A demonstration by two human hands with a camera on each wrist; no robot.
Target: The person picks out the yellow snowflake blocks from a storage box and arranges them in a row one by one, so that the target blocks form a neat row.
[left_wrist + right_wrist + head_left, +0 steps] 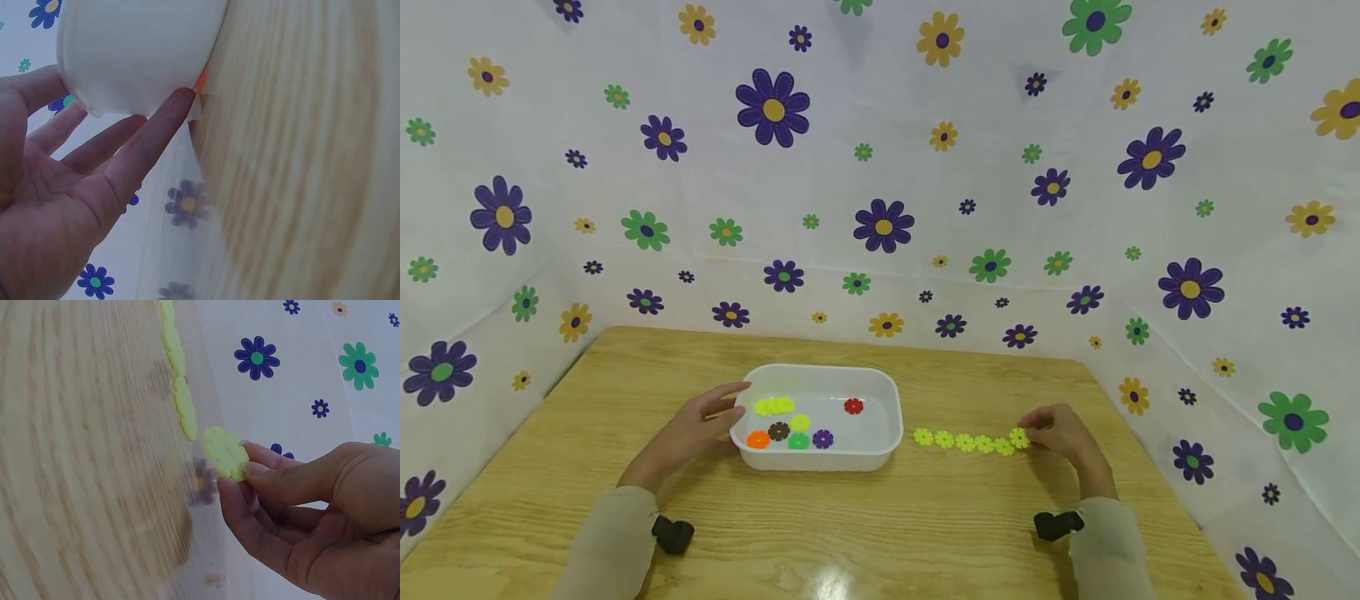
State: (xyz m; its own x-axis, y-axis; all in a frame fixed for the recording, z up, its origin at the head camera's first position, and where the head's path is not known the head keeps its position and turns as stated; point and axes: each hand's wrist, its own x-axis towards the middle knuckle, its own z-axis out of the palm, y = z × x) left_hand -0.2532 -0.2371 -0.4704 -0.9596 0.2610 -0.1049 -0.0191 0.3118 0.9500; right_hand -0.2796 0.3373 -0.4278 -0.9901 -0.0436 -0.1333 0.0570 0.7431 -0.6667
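Observation:
My right hand (1060, 432) pinches a yellow flower-shaped disc (225, 453) between thumb and fingertips, at the right end of a row of yellow discs (965, 442) on the table. In the right wrist view the pinched disc is tilted up from the table, just apart from the row's last disc (185, 407). My left hand (703, 425) is at the left end of a white plastic tub (850, 460). Its fingers (156, 128) are spread, nearly straight, against the tub's outer wall.
Inside the tub lie yellow discs (774, 407), a red disc (853, 406), an orange disc (758, 439), a brown disc (778, 431), a green disc (798, 441) and a purple disc (823, 438). A flower-printed cloth (820, 183) borders the wooden table (865, 533) at the back and sides.

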